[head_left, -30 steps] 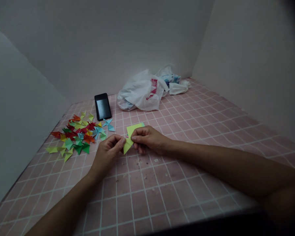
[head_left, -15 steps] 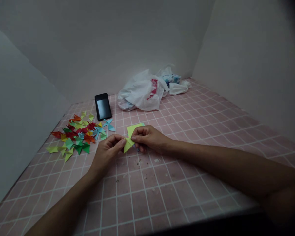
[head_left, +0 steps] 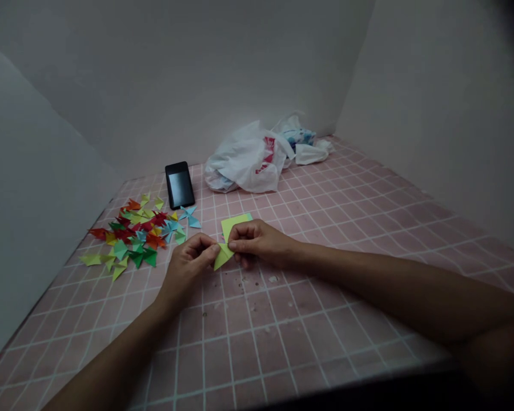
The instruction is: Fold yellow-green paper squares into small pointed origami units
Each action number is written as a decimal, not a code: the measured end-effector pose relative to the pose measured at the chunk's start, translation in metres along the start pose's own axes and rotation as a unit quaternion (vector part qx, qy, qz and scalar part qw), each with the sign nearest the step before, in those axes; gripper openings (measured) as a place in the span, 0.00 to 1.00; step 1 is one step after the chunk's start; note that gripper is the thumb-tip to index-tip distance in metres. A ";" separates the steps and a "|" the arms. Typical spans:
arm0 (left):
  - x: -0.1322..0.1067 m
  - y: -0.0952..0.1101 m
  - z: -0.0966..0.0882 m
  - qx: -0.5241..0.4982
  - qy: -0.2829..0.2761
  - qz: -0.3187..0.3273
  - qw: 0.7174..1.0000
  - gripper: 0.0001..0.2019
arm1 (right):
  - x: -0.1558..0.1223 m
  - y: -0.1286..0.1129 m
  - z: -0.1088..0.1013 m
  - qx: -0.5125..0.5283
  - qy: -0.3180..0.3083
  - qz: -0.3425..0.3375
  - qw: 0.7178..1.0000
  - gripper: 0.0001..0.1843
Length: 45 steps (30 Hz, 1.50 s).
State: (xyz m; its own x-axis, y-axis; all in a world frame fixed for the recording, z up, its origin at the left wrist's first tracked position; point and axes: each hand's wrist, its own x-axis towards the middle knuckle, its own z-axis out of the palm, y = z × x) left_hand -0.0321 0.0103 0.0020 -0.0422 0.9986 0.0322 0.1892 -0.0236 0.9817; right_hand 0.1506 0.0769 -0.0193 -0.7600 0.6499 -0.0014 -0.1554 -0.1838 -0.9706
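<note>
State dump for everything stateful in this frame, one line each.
yellow-green paper, folded to a point, pinched between both hands
left hand, closed on the paper's left side
right hand, closed on the paper's right side
phone, flat on the tiles, screen dark
plastic bag, crumpled, lying by the back wall
folded paper shapes, loose pile, untouched

One head-worn view, looking forward and down.

The camera sits above the near edge of the pink tiled table (head_left: 282, 342), close in. The left hand (head_left: 188, 262) and right hand (head_left: 261, 242) meet at a yellow-green paper (head_left: 221, 257) mid-frame, and white walls (head_left: 240, 68) close the far end and both sides.
</note>
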 end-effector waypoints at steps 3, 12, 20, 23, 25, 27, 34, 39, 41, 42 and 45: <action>0.000 0.000 -0.002 0.054 -0.008 0.031 0.998 0.09 | -0.001 0.001 0.001 0.001 -0.009 -0.011 1.000 0.09; -0.001 0.000 -0.002 0.061 -0.018 0.030 0.998 0.08 | -0.001 -0.001 0.001 -0.020 -0.021 -0.009 1.000 0.08; -0.001 0.002 -0.002 0.057 -0.017 0.026 0.998 0.09 | -0.001 -0.003 0.002 -0.064 -0.020 -0.011 0.998 0.08; -0.001 0.003 -0.003 0.077 -0.022 0.046 0.996 0.13 | -0.001 -0.004 0.003 -0.066 -0.007 -0.010 0.998 0.08; -0.001 0.004 -0.003 0.081 -0.024 0.049 0.995 0.14 | -0.001 -0.004 0.004 -0.076 -0.004 -0.013 0.997 0.08; -0.001 0.005 -0.002 0.077 -0.023 0.040 0.996 0.13 | -0.002 -0.005 0.004 -0.090 -0.004 -0.020 0.996 0.09; 0.000 0.006 0.001 0.087 0.002 0.039 0.995 0.10 | -0.002 -0.005 0.005 -0.087 0.003 -0.017 0.996 0.08; 0.000 0.003 0.001 0.066 -0.008 0.034 0.997 0.10 | -0.001 -0.004 0.004 -0.062 0.006 -0.010 0.998 0.08; 0.000 0.002 0.002 0.066 -0.028 0.029 0.997 0.10 | 0.000 -0.004 0.003 -0.065 0.005 -0.009 0.998 0.08; 0.000 0.002 0.001 0.068 -0.037 0.023 0.997 0.10 | 0.000 -0.003 0.003 -0.065 0.006 -0.008 0.998 0.08; 0.002 -0.001 0.000 0.055 -0.032 -0.003 0.998 0.11 | 0.000 -0.003 0.002 -0.042 0.014 -0.005 0.999 0.10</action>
State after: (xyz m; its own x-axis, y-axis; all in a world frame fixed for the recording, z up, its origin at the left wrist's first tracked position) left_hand -0.0321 0.0119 0.0014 0.0186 0.9998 0.0104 0.2965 -0.0155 0.9549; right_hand 0.1493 0.0760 -0.0162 -0.7400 0.6726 0.0035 -0.1090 -0.1148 -0.9874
